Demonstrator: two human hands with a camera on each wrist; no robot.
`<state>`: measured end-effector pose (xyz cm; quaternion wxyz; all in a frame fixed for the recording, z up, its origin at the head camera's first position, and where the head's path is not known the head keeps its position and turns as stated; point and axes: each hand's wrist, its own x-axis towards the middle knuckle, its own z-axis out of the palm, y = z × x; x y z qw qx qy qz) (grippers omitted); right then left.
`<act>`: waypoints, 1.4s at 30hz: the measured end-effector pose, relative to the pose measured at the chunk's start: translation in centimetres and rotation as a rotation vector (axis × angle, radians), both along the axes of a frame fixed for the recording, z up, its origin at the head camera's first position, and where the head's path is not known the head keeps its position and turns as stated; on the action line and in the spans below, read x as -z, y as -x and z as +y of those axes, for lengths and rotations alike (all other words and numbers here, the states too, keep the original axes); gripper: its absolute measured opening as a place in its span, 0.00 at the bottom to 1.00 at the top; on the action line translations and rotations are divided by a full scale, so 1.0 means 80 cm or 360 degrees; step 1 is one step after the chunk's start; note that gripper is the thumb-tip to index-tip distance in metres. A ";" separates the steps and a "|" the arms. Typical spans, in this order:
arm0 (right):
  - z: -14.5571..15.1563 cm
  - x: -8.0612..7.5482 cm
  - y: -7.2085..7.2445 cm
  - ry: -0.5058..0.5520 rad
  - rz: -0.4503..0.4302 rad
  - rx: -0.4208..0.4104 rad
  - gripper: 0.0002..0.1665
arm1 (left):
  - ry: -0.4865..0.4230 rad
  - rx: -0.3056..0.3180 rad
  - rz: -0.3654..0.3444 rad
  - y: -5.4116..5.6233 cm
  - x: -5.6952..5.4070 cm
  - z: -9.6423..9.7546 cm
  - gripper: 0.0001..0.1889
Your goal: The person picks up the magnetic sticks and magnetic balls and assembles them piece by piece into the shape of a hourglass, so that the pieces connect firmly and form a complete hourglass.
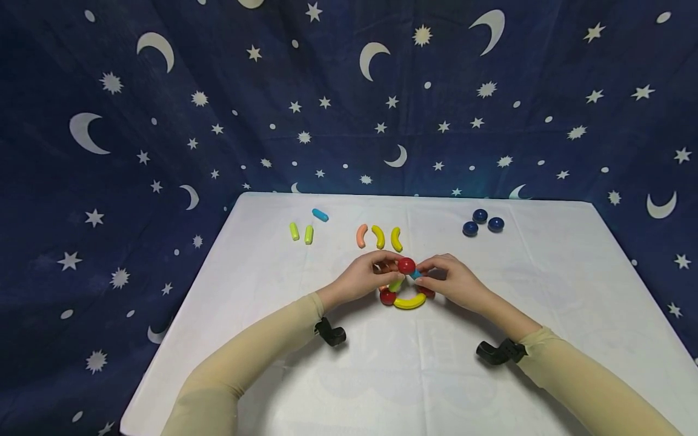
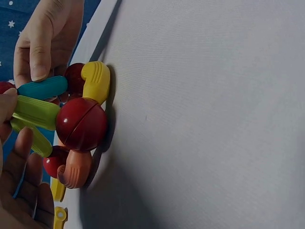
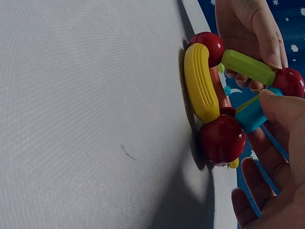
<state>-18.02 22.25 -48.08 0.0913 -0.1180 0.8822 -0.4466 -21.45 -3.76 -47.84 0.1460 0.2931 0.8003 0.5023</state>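
A small pyramid-like frame of red balls and coloured rods stands on the white table, between both hands. At its top is a red ball (image 1: 406, 265). My left hand (image 1: 361, 278) pinches a lime green rod (image 3: 249, 67) near this top ball. From the other side, my right hand (image 1: 458, 283) has thumb and fingers on the blue rod (image 3: 252, 114), which also runs up to it. Below, red balls (image 2: 81, 124) are joined by a yellow curved rod (image 1: 410, 301) and an orange curved rod (image 2: 76, 169). A second green rod (image 2: 32, 137) slopes up at the back.
Behind the hands lie two yellow curved rods (image 1: 378, 237) and one orange curved rod (image 1: 362, 235). Farther left are two lime green rods (image 1: 309, 235) and a blue rod (image 1: 320, 215). Three dark blue balls (image 1: 480, 216) sit at the back right. A star-patterned cloth (image 1: 338, 139) hangs behind the table.
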 end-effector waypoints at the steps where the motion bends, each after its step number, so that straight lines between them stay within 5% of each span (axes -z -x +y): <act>1: 0.000 0.000 0.000 0.0000 -0.0001 0.0001 0.17 | -0.0002 0.0006 -0.0004 0.000 0.000 -0.001 0.19; 6: -0.001 0.000 0.000 -0.0014 -0.0001 -0.0005 0.16 | 0.0055 0.0042 0.0060 0.001 0.002 -0.008 0.24; 13: 0.002 0.001 -0.001 -0.0002 0.0020 0.0000 0.17 | 0.0431 0.0014 0.0275 -0.003 0.012 -0.023 0.31; 21: 0.019 0.013 -0.001 -0.0092 0.0230 -0.0056 0.12 | 0.0673 -0.0002 0.0354 -0.015 0.018 -0.027 0.39; 30: 0.040 0.023 -0.007 -0.0169 0.0155 -0.0084 0.14 | 0.0677 -0.0018 0.0352 -0.012 0.016 -0.031 0.30; 42: 0.024 0.013 -0.029 -0.0259 0.0128 -0.0270 0.18 | 0.0573 -0.0175 0.0279 0.010 0.015 -0.043 0.16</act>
